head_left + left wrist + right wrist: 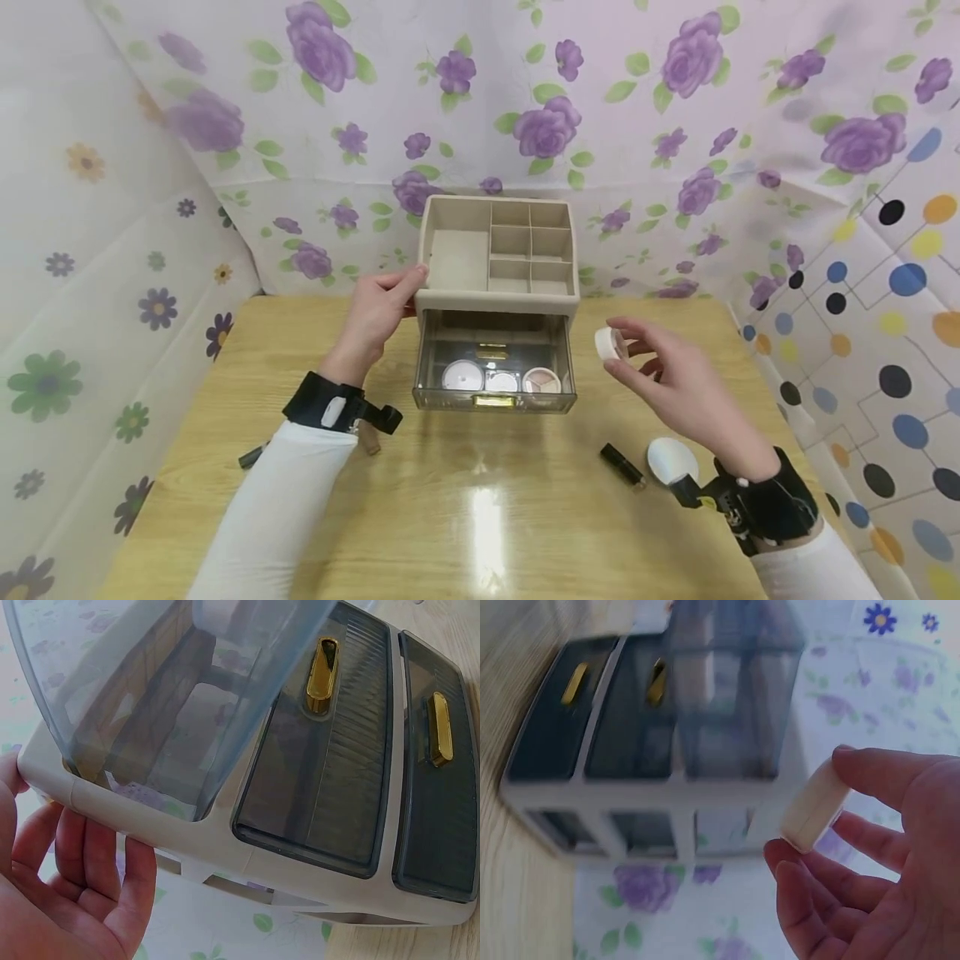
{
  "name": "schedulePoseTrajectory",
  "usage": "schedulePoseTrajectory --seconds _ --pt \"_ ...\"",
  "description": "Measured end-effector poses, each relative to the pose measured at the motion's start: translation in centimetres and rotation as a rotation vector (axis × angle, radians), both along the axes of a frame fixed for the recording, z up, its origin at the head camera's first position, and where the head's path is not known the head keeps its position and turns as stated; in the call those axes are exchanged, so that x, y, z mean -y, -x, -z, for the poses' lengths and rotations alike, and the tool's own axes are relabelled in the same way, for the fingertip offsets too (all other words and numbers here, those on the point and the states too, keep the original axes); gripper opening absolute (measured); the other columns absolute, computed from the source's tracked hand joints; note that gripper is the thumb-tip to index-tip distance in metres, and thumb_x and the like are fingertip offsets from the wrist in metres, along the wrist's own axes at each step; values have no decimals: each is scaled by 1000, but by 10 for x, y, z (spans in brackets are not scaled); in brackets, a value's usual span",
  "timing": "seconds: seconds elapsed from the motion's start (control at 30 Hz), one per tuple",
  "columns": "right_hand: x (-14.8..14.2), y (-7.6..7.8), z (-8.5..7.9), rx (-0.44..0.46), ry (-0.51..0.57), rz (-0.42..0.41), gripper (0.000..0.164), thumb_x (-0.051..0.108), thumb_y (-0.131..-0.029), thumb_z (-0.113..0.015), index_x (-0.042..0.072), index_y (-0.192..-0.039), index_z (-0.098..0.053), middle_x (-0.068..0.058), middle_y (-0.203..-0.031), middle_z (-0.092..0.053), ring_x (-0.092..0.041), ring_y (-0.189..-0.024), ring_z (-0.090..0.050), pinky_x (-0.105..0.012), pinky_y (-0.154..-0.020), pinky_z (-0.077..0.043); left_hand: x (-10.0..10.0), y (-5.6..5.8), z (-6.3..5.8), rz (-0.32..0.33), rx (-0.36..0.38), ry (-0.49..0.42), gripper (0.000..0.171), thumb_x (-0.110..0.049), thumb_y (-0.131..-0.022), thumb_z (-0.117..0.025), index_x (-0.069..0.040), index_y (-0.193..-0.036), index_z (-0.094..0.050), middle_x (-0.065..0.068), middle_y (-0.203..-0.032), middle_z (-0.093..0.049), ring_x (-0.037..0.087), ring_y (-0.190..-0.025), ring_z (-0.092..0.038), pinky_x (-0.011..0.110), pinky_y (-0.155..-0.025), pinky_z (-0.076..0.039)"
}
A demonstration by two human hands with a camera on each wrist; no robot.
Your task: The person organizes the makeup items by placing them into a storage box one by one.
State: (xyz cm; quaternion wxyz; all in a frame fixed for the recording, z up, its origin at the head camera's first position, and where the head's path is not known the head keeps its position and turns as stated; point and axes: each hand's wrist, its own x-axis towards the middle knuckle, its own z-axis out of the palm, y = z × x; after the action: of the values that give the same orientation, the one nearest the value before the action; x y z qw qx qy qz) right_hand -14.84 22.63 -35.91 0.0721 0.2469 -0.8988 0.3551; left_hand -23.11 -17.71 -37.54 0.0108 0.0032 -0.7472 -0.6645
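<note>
Over wooden tabletop [405, 517] before flowered cloth [480, 108], left hand [375, 312] grips organizer [498, 304], right [678, 379] pinches case [607, 343].

The head view is brightly lit; a white glare streak [487, 529] is reflected in the glossy surface [420, 508]. Both wrist views are rendered dimmer, and in the right one the drawer organizer [645, 796] is blurred.

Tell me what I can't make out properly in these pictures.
Head view: dark tube, one end hidden by the left sleeve.
Head view: tan item, far end hidden by the left wrist camera.
Head view: white disc, lower edge overlapped by the right wrist camera.
Left wrist view: left hand, cut off by the frame's edge; any contents of the lower drawers, obscured by dark tint.
Right wrist view: organizer, blurred.
</note>
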Motion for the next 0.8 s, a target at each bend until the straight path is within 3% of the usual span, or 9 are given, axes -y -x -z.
schedulePoseTrajectory --seconds 0.17,0.43,0.8 --pt "14 -6 -7 -73 -1 -75 51 12 -103 -75 14 -151 -59 -5 -134 -68 -19 -109 -68 -28 -77 -60 -4 0 1 16 -6 1 52 -45 -104 -71 -2 -134 -74 20 -128 -73 20 -100 -74 41 -96 -59" --pt "32 2 -5 -119 -43 -131 51 13 -101 -77 14 -149 -61 3 -109 -65 -15 -105 -63 -32 -77 -59 -5 0 1 8 -8 5 52 -44 -105 -70 -1 -133 -74 22 -127 -73 19 -98 -74 39 -94 -60" --pt "49 9 -9 -166 -74 -149 53 25 -101 -79 20 -151 -61 4 -136 -68 -10 -108 -63 -34 -79 -57 -2 1 0 -18 -2 7 52 -43 -105 -70 1 -132 -75 24 -126 -73 15 -94 -74 36 -92 -60"
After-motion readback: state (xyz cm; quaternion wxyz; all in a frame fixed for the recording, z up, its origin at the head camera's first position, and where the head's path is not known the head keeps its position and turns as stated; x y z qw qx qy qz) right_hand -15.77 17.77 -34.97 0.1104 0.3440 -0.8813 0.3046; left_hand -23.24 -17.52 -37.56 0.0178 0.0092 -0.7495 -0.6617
